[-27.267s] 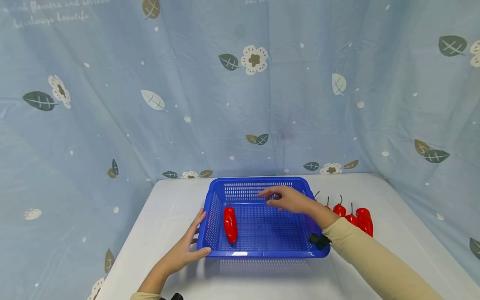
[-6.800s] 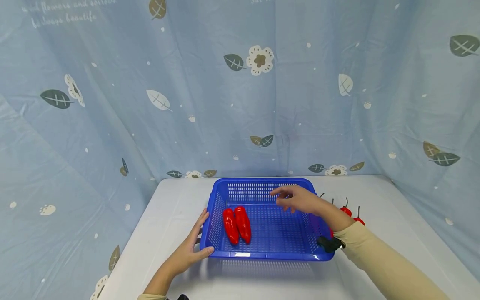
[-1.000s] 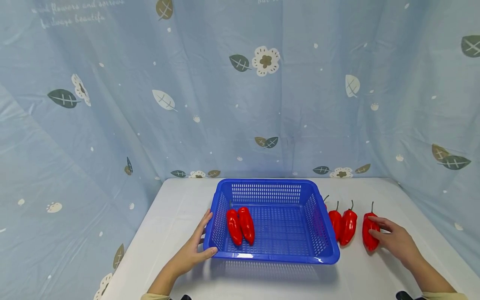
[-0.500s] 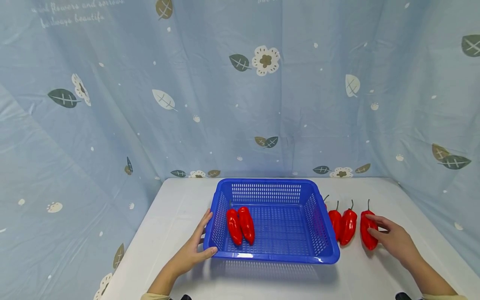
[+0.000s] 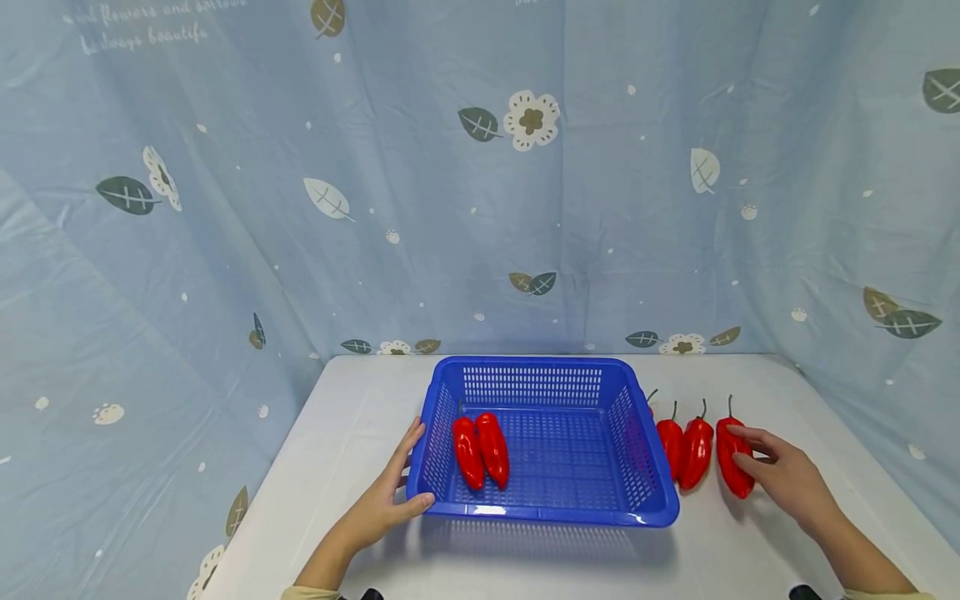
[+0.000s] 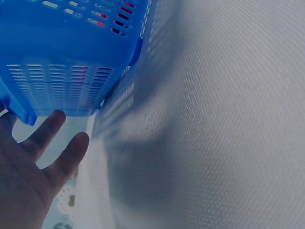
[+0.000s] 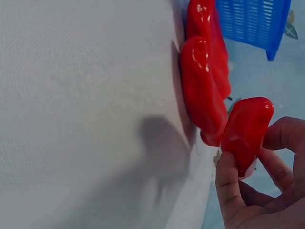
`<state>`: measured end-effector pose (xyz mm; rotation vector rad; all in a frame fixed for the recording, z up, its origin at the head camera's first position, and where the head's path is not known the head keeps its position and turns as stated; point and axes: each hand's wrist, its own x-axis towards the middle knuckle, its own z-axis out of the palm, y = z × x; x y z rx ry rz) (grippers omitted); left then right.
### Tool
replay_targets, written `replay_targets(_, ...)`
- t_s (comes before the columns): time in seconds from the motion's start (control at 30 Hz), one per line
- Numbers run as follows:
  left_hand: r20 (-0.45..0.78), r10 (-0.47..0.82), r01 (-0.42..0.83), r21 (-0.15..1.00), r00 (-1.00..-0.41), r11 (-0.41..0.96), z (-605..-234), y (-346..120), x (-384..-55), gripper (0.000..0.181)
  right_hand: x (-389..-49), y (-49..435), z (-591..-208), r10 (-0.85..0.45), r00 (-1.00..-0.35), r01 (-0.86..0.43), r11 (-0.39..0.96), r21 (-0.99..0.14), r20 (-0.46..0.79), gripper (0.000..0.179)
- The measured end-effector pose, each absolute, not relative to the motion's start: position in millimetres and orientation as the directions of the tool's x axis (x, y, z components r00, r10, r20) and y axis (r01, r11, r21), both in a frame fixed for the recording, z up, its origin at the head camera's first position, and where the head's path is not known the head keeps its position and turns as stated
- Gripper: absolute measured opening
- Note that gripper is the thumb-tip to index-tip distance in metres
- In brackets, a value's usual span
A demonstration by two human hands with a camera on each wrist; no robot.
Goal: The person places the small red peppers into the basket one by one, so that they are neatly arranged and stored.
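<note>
My left hand [image 5: 381, 502] rests at the near left corner of a blue perforated basket [image 5: 555, 514], fingers straight along its side and thumb on the front rim. In the left wrist view, its fingers spread beside the basket wall [image 6: 62, 43]. Two glossy red peppers [image 5: 492, 452] lie side by side in the left part of the basket. Right of the basket, my right hand [image 5: 789, 477] pinches another red pepper [image 5: 732, 457] between thumb and fingers, its stem pointing away from me. The right wrist view shows this pepper [image 7: 248, 126] raised over the table, its shadow apart from it.
Beside the basket's right wall lie more red peppers [image 5: 696, 452], one mostly hidden behind the rim. The white tabletop [image 5: 750, 567] surrounds the basket. A blue patterned curtain [image 5: 420, 167] hangs behind and along both sides.
Over the last second the right hand has shifted the gripped pepper slightly left and away from me. A second pepper has joined the first in the basket since the oldest frame. The left hand stays put.
</note>
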<state>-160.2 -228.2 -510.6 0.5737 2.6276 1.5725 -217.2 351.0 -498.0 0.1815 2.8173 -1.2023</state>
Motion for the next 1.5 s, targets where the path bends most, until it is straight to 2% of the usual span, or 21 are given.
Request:
replay_targets(0.4,0.161,0.323,0.295,0.856,-0.933,0.425,-511,-228,-160,0.096,-210,348,-482,0.03,-0.999,0.047,0.687,-0.725,-0.036,0.058)
replay_targets(1.03,0.166,0.323,0.3,0.855,-0.932,0.424,-510,-228,-160,0.095,-203,333,-458,-0.053,-0.998,-0.017,0.674,-0.738,-0.026,0.063)
replay_targets(1.5,0.168,0.33,0.303,0.855,-0.929,0.42,-512,-229,-161,0.096,-197,312,-442,-0.107,-0.994,-0.063,0.645,-0.762,-0.009,0.057)
